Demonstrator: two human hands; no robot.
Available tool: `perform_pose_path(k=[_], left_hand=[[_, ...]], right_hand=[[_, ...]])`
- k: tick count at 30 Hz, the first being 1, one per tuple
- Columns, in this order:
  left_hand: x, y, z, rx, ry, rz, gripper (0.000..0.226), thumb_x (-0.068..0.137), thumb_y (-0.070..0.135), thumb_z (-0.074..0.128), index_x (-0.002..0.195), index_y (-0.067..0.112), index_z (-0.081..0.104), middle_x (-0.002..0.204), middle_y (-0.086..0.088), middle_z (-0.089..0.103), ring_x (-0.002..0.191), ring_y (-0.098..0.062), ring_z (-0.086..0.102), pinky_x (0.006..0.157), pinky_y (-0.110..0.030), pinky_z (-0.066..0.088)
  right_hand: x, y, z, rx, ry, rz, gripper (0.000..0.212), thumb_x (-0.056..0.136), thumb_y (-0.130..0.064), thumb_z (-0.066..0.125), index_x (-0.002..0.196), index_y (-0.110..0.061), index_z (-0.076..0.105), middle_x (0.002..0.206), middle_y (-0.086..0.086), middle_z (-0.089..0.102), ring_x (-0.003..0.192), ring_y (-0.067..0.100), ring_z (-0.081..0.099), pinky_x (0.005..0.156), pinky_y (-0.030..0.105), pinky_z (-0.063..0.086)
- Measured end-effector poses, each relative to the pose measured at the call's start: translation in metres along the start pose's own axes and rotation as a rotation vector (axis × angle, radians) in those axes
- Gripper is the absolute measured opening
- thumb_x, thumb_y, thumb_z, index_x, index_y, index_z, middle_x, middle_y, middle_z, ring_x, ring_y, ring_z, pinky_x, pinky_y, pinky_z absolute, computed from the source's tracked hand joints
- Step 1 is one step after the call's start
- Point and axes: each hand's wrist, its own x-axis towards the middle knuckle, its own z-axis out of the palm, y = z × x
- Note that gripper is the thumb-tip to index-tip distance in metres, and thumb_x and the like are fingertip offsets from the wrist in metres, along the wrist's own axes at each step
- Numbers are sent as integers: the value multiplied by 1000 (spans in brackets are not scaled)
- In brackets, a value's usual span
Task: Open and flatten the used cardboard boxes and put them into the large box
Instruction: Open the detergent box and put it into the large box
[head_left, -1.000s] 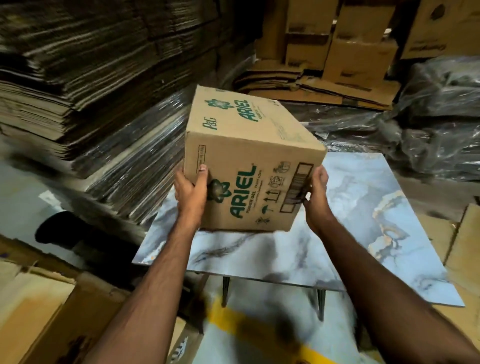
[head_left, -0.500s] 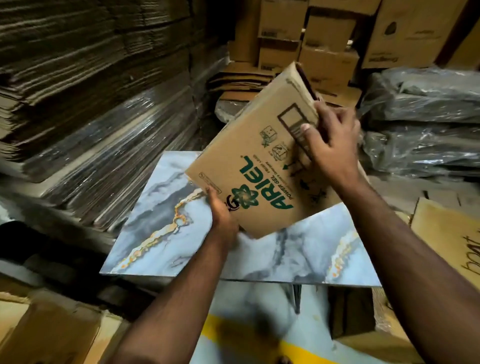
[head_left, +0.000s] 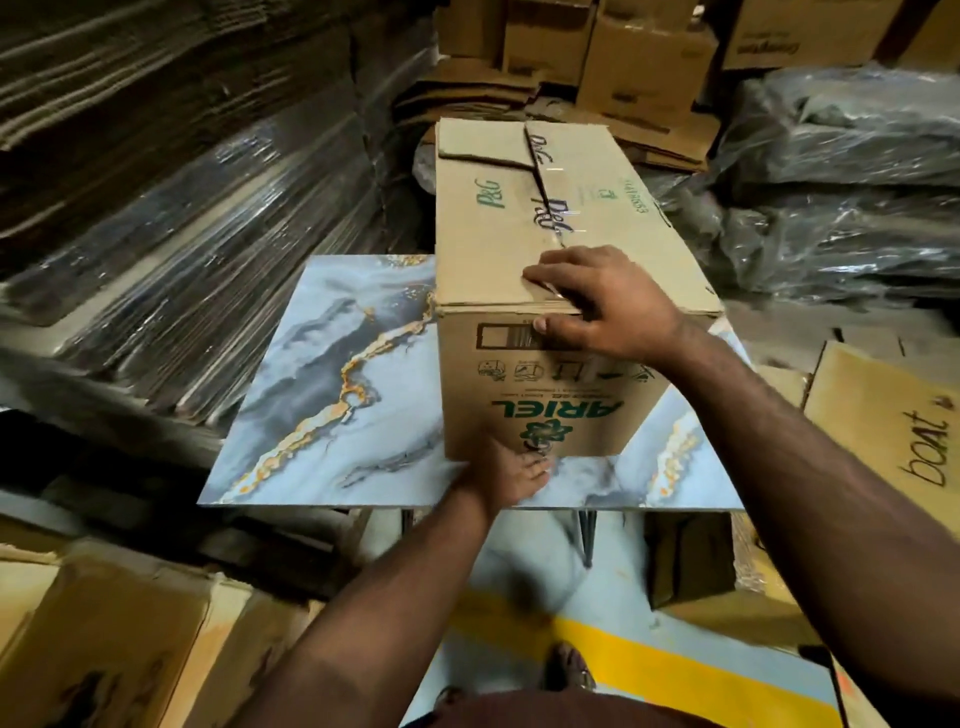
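Observation:
A brown Ariel cardboard box (head_left: 488, 260) stands upside down on the marble-patterned table (head_left: 332, 395), its taped flaps facing up with a P&G print along the seam. My right hand (head_left: 608, 306) grips the box's top front edge, fingers lying on the flap seam and thumb on the front face. Down at the box's bottom front edge, my left hand (head_left: 511, 470) holds it with fingers curled at the table surface.
Wrapped stacks of flattened cardboard (head_left: 156, 208) rise on the left. Black plastic-covered bundles (head_left: 841, 197) lie on the right, stacked boxes (head_left: 639, 57) behind. A carton marked "boat" (head_left: 893, 426) leans at the right. Open cardboard (head_left: 104, 649) lies at lower left.
The box was turned over from being held in the air and set down on the table. My right hand moved onto its top edge, my left to its bottom edge.

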Motion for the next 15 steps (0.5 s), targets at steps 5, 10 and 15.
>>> perform_pose_path(k=[5, 10, 15], left_hand=[[-13, 21, -7, 162, -37, 5, 66, 100, 43, 26, 151, 0, 24, 155, -23, 33, 146, -34, 30, 120, -43, 21], [-47, 42, 22, 862, -30, 112, 32, 102, 39, 41, 115, 14, 57, 112, -11, 63, 100, -22, 59, 86, -33, 42], [-130, 79, 76, 1393, -102, 578, 30, 102, 36, 50, 120, 15, 63, 110, -4, 66, 99, -16, 60, 96, -32, 47]], right_hand=[[0, -13, 13, 6, 39, 9, 58, 90, -56, 46, 136, -23, 59, 142, 5, 56, 129, 24, 52, 106, 44, 41], [-10, -12, 1, 542, 258, 222, 44, 99, -44, 46, 113, -12, 73, 113, 0, 72, 109, 11, 65, 96, 36, 51], [-3, -20, -8, 715, 303, 326, 36, 101, -31, 49, 114, -5, 72, 109, 4, 73, 106, 13, 66, 94, 31, 52]])
